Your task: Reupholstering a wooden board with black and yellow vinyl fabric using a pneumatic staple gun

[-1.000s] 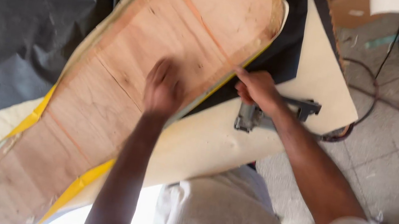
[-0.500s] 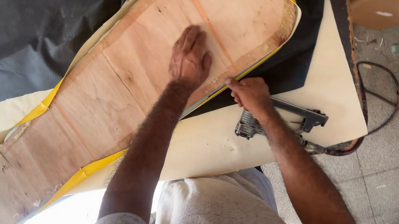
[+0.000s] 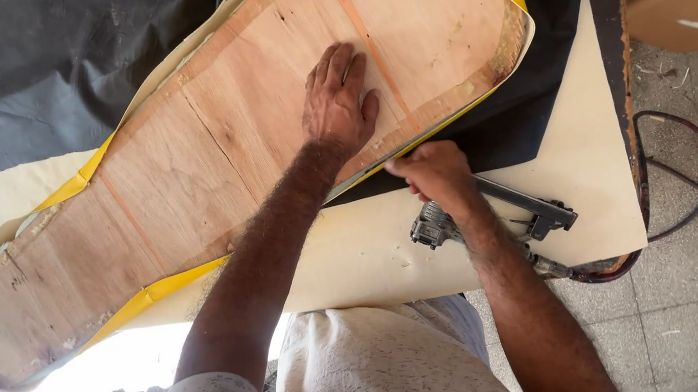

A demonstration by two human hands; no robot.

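Plywood board lies on the table, left hand flat and open on it; right hand pinches yellow cover at its edge, stapler just beside.

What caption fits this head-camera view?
Left hand flat on a plywood panel; right hand pinches its yellow-covered edge.

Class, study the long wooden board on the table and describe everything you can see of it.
The wooden board is a long, flat plywood panel with curved outlines, narrower near its middle. Its reddish-brown face shows grain, thin orange lines and rough patches. Yellow covering wraps its edge, cream on its inner side. It lies diagonally across the cream table, partly over black sheeting. The left hand presses flat on it; the right hand grips the covering at its edge.
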